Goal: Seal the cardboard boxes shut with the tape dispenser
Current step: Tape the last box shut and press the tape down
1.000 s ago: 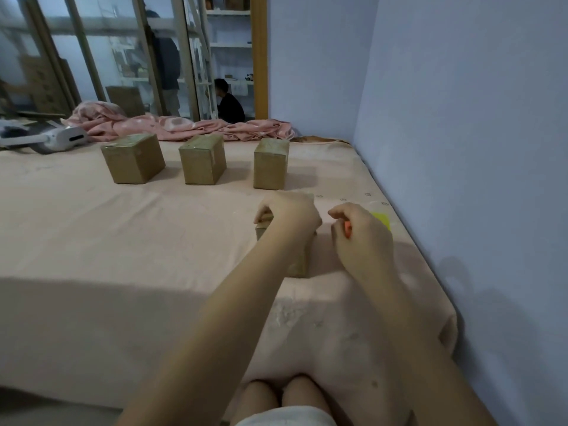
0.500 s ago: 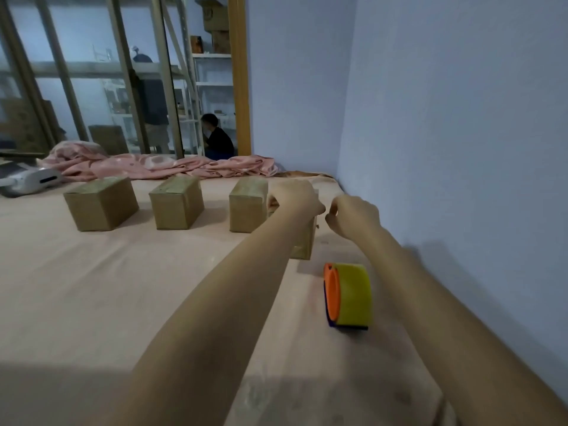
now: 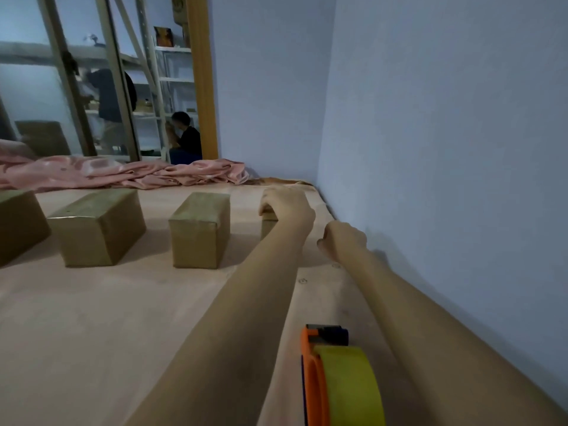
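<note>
Dim bluish light is filling the room, brighter daylight is coming through the glass doors [image 3: 92, 87] far left, my arms are casting soft shadows on the wall [image 3: 445, 149], wide-angle bending is stretching the edges, everything is looking slightly soft.

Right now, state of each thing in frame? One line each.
Orange tape dispenser with yellow roll: lying on the pink cloth, unheld.
Left hand: closed over the rightmost brown box.
Right hand: loosely fisted, holding nothing.
Three other brown boxes: closed, in a row.
</note>
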### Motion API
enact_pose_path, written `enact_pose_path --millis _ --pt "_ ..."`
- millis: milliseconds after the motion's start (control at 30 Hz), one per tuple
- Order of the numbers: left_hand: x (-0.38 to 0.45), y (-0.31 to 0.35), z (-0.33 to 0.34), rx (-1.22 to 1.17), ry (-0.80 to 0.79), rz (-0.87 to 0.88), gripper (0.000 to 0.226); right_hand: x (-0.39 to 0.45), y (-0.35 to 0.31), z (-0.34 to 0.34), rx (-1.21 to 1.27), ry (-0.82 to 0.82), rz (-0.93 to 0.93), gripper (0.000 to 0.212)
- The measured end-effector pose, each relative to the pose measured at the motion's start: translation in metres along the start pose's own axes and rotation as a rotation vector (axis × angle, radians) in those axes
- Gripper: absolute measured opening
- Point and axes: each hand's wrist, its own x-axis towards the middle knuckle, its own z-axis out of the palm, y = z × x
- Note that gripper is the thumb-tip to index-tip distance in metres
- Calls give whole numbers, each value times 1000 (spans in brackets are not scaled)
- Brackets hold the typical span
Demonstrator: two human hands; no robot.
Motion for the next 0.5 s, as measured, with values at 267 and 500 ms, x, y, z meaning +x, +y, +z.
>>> enact_pose_path --millis 267,500 --pt "11 9 20 -45 -114 -21 45 1 0 18 2 -69 0 29" --pt "-10 -6 12 -123 -1 -57 54 -24 0 -3 -3 -90 33 23"
